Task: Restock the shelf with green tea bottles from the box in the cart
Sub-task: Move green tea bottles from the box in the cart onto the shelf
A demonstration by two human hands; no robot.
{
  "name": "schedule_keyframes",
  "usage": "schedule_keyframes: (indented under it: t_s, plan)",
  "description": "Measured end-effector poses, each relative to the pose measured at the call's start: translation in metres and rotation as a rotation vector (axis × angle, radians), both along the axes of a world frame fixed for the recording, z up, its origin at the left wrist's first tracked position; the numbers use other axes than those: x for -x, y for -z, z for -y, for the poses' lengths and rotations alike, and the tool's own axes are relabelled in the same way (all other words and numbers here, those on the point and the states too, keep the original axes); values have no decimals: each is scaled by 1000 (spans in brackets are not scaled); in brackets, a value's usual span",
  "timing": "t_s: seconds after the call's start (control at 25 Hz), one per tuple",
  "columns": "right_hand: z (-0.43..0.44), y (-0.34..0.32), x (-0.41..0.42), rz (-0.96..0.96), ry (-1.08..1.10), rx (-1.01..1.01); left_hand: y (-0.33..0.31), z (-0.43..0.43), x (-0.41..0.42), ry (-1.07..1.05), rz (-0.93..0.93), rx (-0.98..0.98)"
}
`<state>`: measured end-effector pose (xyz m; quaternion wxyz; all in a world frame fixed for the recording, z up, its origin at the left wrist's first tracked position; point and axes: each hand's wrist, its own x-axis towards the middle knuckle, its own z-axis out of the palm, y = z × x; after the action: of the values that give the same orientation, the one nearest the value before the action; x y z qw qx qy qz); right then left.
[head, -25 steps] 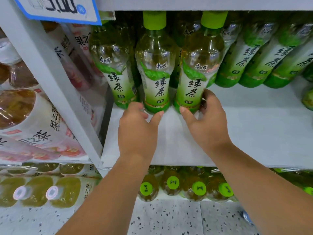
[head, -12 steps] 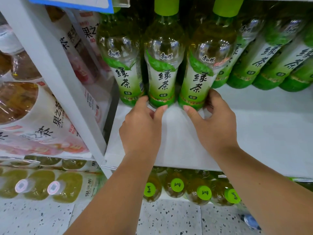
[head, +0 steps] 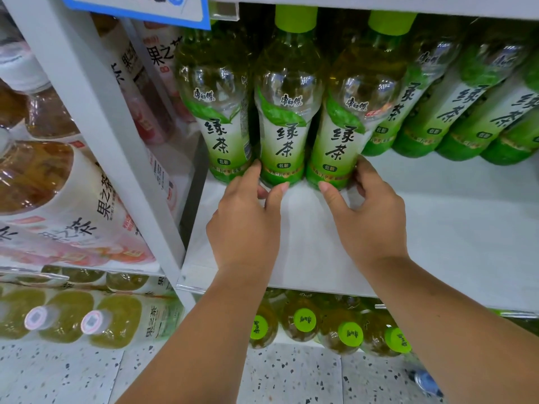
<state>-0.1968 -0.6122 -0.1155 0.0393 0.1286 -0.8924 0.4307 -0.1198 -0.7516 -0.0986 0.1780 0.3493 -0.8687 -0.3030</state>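
Three green tea bottles stand upright in a tight row at the left end of the white shelf (head: 437, 234), their labels facing out and their lime caps just under the shelf above. The left hand (head: 245, 220) grips the base of the middle green tea bottle (head: 284, 123): its thumb lies against the front of the base and its fingers (head: 252, 174) reach into the gap beside the left green tea bottle (head: 217, 112). The right hand (head: 372, 220) grasps the base of the right green tea bottle (head: 348, 126), thumb at the front and curled fingers (head: 363, 170) round its right side. More green tea bottles (head: 466, 112) stand further back on the same shelf, to the right. A white upright post (head: 87, 112) divides this bay from the fruit tea bottles (head: 73, 199) on the left. Below, green-capped bottles (head: 303, 319) fill the lower shelf, above a speckled floor (head: 291, 374). A blue-edged price tag (head: 140, 7) hangs at the top left.
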Motion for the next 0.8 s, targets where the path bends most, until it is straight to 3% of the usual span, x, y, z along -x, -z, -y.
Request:
schedule_keyframes:
  t_s: [0.4,0.8]
  plan:
    - [-2,3,2,20,-27,-130,4,-1,1,42,10,49]
    - [-1,-1,-1,18,-6,-56,-4,7,-2,105,-62,-170]
